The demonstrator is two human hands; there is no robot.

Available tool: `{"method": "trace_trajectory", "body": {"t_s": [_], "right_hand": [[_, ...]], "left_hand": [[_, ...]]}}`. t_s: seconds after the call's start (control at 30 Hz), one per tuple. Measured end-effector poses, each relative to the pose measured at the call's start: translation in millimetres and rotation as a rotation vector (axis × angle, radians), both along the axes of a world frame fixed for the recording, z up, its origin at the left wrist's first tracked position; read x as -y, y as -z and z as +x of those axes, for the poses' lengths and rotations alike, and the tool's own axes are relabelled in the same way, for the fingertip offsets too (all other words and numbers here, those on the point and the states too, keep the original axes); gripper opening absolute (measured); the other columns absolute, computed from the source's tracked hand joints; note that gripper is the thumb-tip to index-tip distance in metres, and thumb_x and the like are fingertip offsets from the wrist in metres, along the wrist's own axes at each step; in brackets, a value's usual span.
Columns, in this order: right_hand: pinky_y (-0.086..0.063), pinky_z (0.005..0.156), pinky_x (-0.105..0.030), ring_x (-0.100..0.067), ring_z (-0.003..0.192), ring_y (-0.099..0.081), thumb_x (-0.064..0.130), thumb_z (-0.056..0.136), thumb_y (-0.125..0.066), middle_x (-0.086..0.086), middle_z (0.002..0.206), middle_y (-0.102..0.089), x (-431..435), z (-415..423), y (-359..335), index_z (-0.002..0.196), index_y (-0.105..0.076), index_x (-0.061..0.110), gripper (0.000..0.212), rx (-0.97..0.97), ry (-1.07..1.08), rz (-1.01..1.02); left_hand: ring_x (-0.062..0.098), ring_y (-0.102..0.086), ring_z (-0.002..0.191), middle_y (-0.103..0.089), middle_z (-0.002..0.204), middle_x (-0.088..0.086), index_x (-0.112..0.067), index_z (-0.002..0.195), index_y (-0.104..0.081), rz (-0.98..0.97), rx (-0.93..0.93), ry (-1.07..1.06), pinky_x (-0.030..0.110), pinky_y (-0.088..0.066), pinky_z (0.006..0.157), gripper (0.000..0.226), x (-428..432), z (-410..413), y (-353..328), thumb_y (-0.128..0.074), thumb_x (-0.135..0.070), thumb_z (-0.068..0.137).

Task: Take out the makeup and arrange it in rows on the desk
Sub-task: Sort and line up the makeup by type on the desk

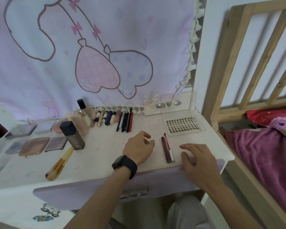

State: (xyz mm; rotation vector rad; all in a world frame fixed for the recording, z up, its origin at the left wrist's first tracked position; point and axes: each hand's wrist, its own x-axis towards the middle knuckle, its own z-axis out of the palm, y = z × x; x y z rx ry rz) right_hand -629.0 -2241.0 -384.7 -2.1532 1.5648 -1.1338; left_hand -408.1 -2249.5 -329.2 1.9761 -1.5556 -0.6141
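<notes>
While both hands sit at the white desk (97,162): left hand (139,146) loosely curled, empty; right hand (198,157) relaxed, empty. Lip gloss tube (167,151) between them. Pencils (125,121) rowed beyond left hand. Wooden bed rail (248,55) beyond right hand.

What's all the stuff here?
desk: one, white, under everything
cloth: one, pink cartoon, hanging behind
palettes: at least five, brown and grey, left rows
dark bottle: one, black, beside palettes
clear bottle: one, black cap, back
brushes: a bunch, yellow handles, front left
tubes: several, mixed colours, back row
pencils: about five, black and red, back row
lash box: one, clear, back right
lip gloss: one, dark red, between hands
blanket: one, purple, right
watch: one, black, left wrist
left hand: one, empty, desk middle
right hand: one, empty, front right edge
</notes>
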Motion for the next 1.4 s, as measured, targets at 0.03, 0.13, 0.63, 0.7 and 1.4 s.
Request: {"method": "trace_trajectory", "body": {"t_s": [0.03,0.13,0.63,0.7,1.4], "right_hand": [[-0.040,0.095,-0.026,-0.013,0.108,-0.057,0.020,0.092,-0.067,0.004,0.114,-0.070,7.4,1.0,-0.1,0.113,-0.072,0.017,0.021,-0.054,0.055,-0.042],[-0.046,0.097,-0.037,-0.023,0.111,-0.063,0.037,0.095,-0.048,-0.001,0.116,-0.073,25.9,5.0,4.7,0.111,-0.074,0.016,0.037,-0.206,0.109,-0.073],[-0.052,0.099,-0.040,-0.020,0.115,-0.064,0.044,0.094,-0.041,-0.002,0.122,-0.071,25.3,6.7,3.3,0.115,-0.074,0.016,0.048,-0.266,0.097,0.028],[-0.052,0.098,-0.040,-0.021,0.114,-0.064,0.043,0.093,-0.042,-0.002,0.122,-0.072,23.7,6.1,3.6,0.115,-0.074,0.015,0.048,-0.262,0.102,0.022],[-0.035,0.102,-0.029,-0.014,0.111,-0.055,0.027,0.096,-0.062,0.004,0.117,-0.068,-2.9,47.2,-34.9,0.114,-0.069,0.021,0.020,0.063,0.046,0.041]], "left_hand": [[0.011,-0.059,0.099,-0.064,0.108,-0.010,-0.028,0.120,-0.058,-0.034,0.080,-0.011,0.032,-0.052,0.085,0.029,5.4,5.6,-1.8,-0.057,-0.041,0.094],[0.023,-0.044,0.128,-0.052,0.136,0.000,-0.025,0.135,-0.052,-0.064,0.363,-0.012,0.041,-0.044,0.101,0.039,23.8,20.8,-6.2,-0.051,-0.037,0.098],[0.032,-0.045,0.128,-0.061,0.126,0.009,-0.016,0.138,-0.049,0.035,0.768,-0.029,0.042,-0.045,0.090,0.041,48.8,37.8,-3.9,-0.041,-0.033,0.102],[0.031,-0.055,0.105,-0.064,0.112,0.010,-0.015,0.128,-0.051,0.067,0.710,-0.036,0.040,-0.047,0.079,0.031,44.2,35.7,-5.9,-0.042,-0.027,0.101],[0.015,-0.071,0.091,-0.071,0.107,0.006,-0.016,0.110,-0.065,-0.126,-0.896,-0.157,0.026,-0.057,0.078,0.013,-47.9,75.1,-21.4,-0.058,-0.016,0.099]]}}
